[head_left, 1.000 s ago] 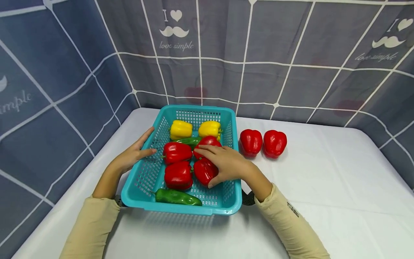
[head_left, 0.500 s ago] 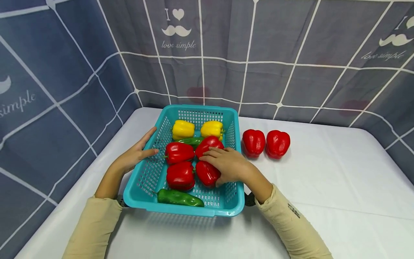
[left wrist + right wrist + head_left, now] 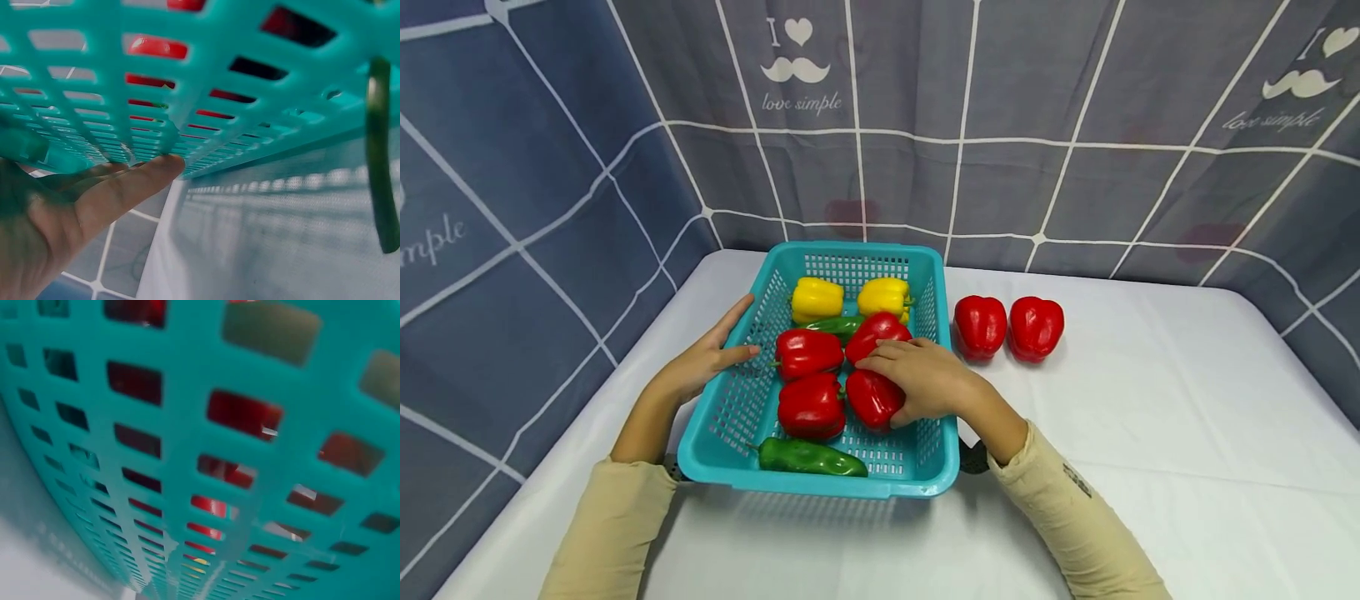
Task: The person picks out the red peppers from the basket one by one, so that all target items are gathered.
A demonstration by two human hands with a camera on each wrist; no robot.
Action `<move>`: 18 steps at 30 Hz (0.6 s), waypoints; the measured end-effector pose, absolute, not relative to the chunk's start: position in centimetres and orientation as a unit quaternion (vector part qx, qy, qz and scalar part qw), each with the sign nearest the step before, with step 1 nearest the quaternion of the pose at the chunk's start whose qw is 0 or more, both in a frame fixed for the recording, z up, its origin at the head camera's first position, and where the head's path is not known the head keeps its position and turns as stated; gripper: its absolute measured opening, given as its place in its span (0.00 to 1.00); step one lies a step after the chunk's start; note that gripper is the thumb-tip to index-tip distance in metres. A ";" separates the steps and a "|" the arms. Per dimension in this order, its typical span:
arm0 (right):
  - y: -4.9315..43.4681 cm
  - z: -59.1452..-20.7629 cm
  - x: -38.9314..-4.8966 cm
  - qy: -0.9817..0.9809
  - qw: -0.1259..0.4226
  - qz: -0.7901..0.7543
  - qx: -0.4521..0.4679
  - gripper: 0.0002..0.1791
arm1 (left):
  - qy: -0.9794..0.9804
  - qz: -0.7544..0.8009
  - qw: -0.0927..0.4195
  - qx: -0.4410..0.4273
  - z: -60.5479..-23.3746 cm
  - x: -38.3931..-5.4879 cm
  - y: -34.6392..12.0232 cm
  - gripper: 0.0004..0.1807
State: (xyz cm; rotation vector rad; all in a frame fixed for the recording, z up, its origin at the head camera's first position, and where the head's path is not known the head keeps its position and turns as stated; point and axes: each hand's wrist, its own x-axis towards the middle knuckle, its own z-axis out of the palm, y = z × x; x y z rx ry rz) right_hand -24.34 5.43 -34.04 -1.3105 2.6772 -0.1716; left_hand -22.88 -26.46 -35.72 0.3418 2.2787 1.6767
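A turquoise plastic basket (image 3: 820,485) holds red bell peppers, yellow ones (image 3: 817,300) and long green peppers (image 3: 811,457). My left hand (image 3: 700,362) grips its left rim, thumb over the inside and fingers along the outside. In the left wrist view those fingers (image 3: 134,187) lie against the slotted wall. My right hand (image 3: 928,379) reaches over the right side and holds the front right red bell pepper (image 3: 871,398), fingertips on its top and thumb at its near side. Another red bell pepper (image 3: 880,329) sits just behind those fingers. The right wrist view is filled by the basket wall (image 3: 181,375).
Two red bell peppers (image 3: 981,327) stand side by side on the white cloth (image 3: 1150,400), right of the basket. A grey-blue checked curtain (image 3: 910,183) closes off the back and left. A green stem (image 3: 380,156) pokes through a basket slot.
My right hand's fingers have drawn in from the rear red bell pepper and closed more tightly around the front one. The left hand and the basket stay in place.
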 end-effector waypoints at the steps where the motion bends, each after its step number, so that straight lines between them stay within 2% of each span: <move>1: 5.4 -34.0 -24.4 0.894 0.079 -0.063 -0.436 0.46 | 0.791 0.583 0.146 0.118 -35.7 -22.8 -26.5 0.44; 9: 5.9 -33.9 -24.7 0.884 0.084 -0.113 -0.446 0.46 | 0.791 0.583 0.146 0.115 -35.8 -22.9 -26.6 0.43; 18: 7.3 -33.4 -25.1 0.848 0.116 -0.226 -0.464 0.47 | 0.791 0.583 0.146 0.113 -35.8 -22.9 -26.6 0.43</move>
